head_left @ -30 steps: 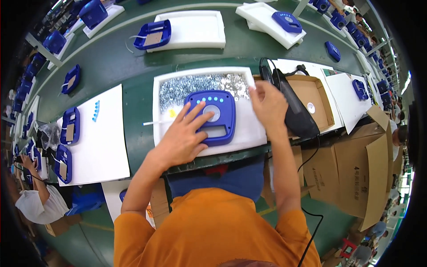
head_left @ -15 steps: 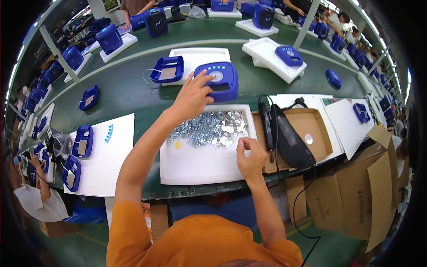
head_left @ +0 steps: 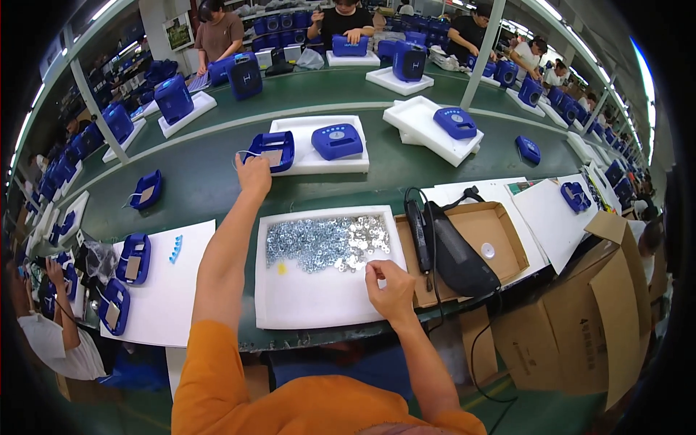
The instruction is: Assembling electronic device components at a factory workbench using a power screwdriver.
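Note:
My left hand (head_left: 254, 176) reaches out to the near left edge of a blue plastic housing (head_left: 285, 151), fingers closed on its rim by a white cable. A beige square piece sits inside that housing. To its right a blue panel with a round dial (head_left: 338, 141) lies on a white foam tray (head_left: 353, 167). My right hand (head_left: 391, 290) is closed in a pinch over the right side of a nearer white foam tray (head_left: 312, 304). Whatever its fingertips hold is too small to make out. Many small metal washers and nuts (head_left: 312, 245) lie in the tray's far half.
Right of the washers stands a cardboard tray (head_left: 507, 235) with a black mesh pouch (head_left: 458, 246) and a black corded tool (head_left: 418, 230). Blue housings (head_left: 133, 257) lie on a white board at left. Across the green bench, people work among blue speakers (head_left: 245, 75).
My left hand has let go of the blue panel, now on the foam tray, and moved left to the housing. My right hand stays pinched near the tray. The view has tilted up.

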{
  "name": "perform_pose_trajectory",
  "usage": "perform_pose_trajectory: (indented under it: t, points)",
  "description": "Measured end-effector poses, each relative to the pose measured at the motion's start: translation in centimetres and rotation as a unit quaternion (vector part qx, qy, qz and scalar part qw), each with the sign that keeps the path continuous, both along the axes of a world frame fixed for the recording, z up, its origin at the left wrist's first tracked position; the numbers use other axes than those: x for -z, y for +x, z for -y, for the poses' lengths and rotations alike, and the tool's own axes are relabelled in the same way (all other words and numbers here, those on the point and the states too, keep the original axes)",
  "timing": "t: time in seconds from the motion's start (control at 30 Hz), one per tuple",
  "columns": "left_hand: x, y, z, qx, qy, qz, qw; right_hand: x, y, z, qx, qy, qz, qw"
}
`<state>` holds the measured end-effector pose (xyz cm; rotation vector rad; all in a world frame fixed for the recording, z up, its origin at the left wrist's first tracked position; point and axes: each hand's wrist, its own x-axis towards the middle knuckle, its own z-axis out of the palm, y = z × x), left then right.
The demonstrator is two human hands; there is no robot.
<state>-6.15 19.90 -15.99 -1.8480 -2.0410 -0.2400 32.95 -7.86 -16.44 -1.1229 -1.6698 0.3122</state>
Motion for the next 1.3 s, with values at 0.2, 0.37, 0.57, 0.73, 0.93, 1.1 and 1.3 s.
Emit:
perform_pose_trajectory:
  t: [0.2,0.37,0.57,0.73,0.93,1.1,1.3]
  points:
    - [-6.8,0.0,5.2,0.149,0.159,0.118,0.969,0.0,-0.2,0.5,-0.016,0.004,0.010,1.000]
    - [-12.6,2.9,12.8,0.235,0.104,0.552,0.793,-0.9,0.1,0.1,-0.010,0.018,-0.027,0.999]
    - [-16.1,7.2,23.4,0.237,-0.156,0.757,0.589,-11.0,-1.6,-0.7,-0.094,-0.017,-0.047,0.994]
    - [-15.0,9.0,25.2,0.236,-0.237,0.786,0.520,-12.7,0.2,-2.7,-0.155,-0.059,0.056,0.985]
    - [-12.3,9.2,25.2,0.278,-0.244,0.769,0.521,-12.4,2.2,-0.8,-0.154,-0.228,0.003,0.961]
    - [-7.5,8.9,25.5,0.129,-0.232,0.703,0.660,-9.2,3.7,-1.9,-0.130,-0.352,-0.101,0.922]
    - [-6.8,6.6,28.2,0.143,-0.267,0.570,0.763,-4.6,4.0,-2.3,-0.134,-0.429,-0.129,0.884]
